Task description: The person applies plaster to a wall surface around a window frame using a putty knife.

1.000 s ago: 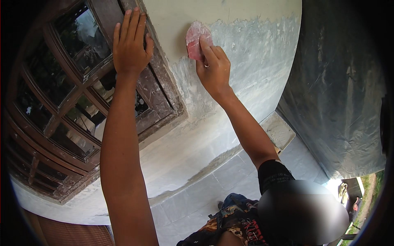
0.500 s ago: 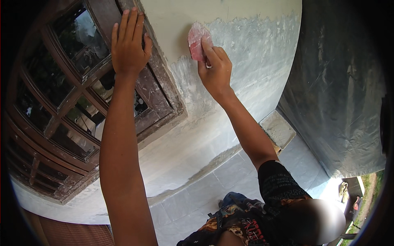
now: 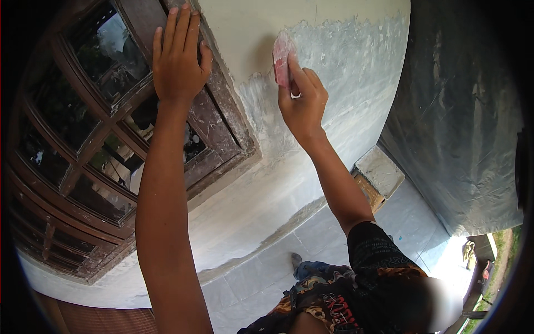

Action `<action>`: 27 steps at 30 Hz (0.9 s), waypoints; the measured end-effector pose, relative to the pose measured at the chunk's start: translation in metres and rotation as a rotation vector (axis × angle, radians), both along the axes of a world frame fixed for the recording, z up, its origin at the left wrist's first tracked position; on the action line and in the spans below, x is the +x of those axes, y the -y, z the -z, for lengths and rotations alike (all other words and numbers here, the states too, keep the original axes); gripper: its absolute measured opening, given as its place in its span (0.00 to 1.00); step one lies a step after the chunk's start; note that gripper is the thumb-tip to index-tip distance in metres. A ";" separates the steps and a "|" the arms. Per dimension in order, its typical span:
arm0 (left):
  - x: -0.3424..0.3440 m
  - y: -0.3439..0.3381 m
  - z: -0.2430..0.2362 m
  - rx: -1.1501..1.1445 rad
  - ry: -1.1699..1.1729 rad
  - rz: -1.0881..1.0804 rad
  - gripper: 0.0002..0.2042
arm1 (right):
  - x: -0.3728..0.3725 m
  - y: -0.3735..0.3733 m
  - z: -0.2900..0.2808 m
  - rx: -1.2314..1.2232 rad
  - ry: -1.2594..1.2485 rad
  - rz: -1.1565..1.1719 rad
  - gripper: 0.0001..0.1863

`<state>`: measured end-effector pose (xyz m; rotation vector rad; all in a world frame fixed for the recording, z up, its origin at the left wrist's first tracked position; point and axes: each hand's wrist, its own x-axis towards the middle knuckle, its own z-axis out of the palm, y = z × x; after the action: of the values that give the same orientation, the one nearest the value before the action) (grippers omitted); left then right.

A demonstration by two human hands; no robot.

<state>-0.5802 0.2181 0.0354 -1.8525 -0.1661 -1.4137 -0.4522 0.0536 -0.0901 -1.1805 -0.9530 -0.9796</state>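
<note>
My left hand (image 3: pixel 179 72) lies flat on the dark brown wooden window frame (image 3: pixel 227 119), fingers stretched upward and thumb out to the side. In my right hand (image 3: pixel 305 103) is a pink putty spreader (image 3: pixel 282 60) smeared with white paste, pinched between thumb and fingers. The spreader is tilted up at the wall (image 3: pixel 334 72), near the border between a grey coated patch and the cream surface above. Whether its edge touches the wall I cannot tell.
Glass panes (image 3: pixel 108 50) fill the window at the left. A dark plastic sheet (image 3: pixel 456 122) hangs at the right. Below my right forearm, a paste-covered tray (image 3: pixel 381 170) rests on a box (image 3: pixel 370 191) on the grey tiled floor (image 3: pixel 272 261).
My right hand has moved a little to the right with the spreader, which now shows more edge-on. My left hand stays on the frame, its thumb slightly farther out.
</note>
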 end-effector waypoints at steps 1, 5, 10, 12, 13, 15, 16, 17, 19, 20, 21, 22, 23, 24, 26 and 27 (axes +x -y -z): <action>-0.001 -0.001 0.001 0.020 -0.002 -0.007 0.25 | 0.009 -0.007 -0.001 -0.002 -0.003 -0.002 0.31; 0.003 -0.004 0.004 0.022 -0.008 0.021 0.25 | 0.006 -0.028 0.022 -0.133 -0.008 0.151 0.31; 0.000 -0.002 0.002 0.017 -0.033 0.018 0.25 | -0.062 -0.020 0.041 -0.225 -0.047 -0.097 0.33; -0.002 -0.004 0.001 0.035 -0.044 0.048 0.25 | -0.059 -0.011 0.023 -0.070 -0.087 -0.131 0.32; -0.003 -0.003 -0.002 0.052 -0.054 0.073 0.24 | -0.047 -0.010 0.010 0.005 -0.136 -0.086 0.29; -0.011 -0.009 -0.009 0.074 -0.073 0.089 0.23 | -0.030 -0.014 -0.014 -0.057 -0.256 0.031 0.25; -0.010 -0.011 -0.009 0.077 -0.091 0.119 0.22 | -0.018 -0.017 -0.020 -0.060 -0.294 0.096 0.24; -0.010 -0.010 -0.012 0.079 -0.091 0.132 0.22 | -0.013 -0.021 -0.022 -0.056 -0.295 0.109 0.24; -0.010 -0.011 -0.018 0.105 -0.129 0.162 0.21 | -0.011 -0.042 -0.019 -0.113 -0.252 0.262 0.18; -0.011 -0.012 -0.021 0.112 -0.127 0.174 0.21 | -0.026 -0.047 -0.016 -0.127 -0.263 0.199 0.16; -0.011 -0.013 -0.023 0.106 -0.147 0.172 0.21 | -0.045 -0.054 -0.009 -0.094 -0.244 0.166 0.21; -0.012 -0.014 -0.023 0.099 -0.169 0.168 0.21 | -0.065 -0.058 -0.002 -0.128 -0.216 0.160 0.27; -0.015 -0.016 -0.022 0.101 -0.173 0.173 0.21 | -0.091 -0.057 0.006 -0.137 -0.191 0.083 0.28; -0.014 -0.014 -0.022 0.093 -0.156 0.143 0.21 | -0.107 -0.051 0.007 -0.142 -0.163 0.015 0.28; -0.016 -0.013 -0.023 0.092 -0.147 0.119 0.22 | -0.113 -0.039 -0.002 -0.089 -0.176 0.009 0.27; -0.016 -0.014 -0.023 0.087 -0.139 0.104 0.22 | -0.112 -0.033 -0.004 -0.045 -0.184 -0.008 0.25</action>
<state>-0.5967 0.2320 0.0582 -1.9021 0.0618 -1.3344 -0.5643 0.0866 -0.0857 -1.2799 -0.8356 -0.8308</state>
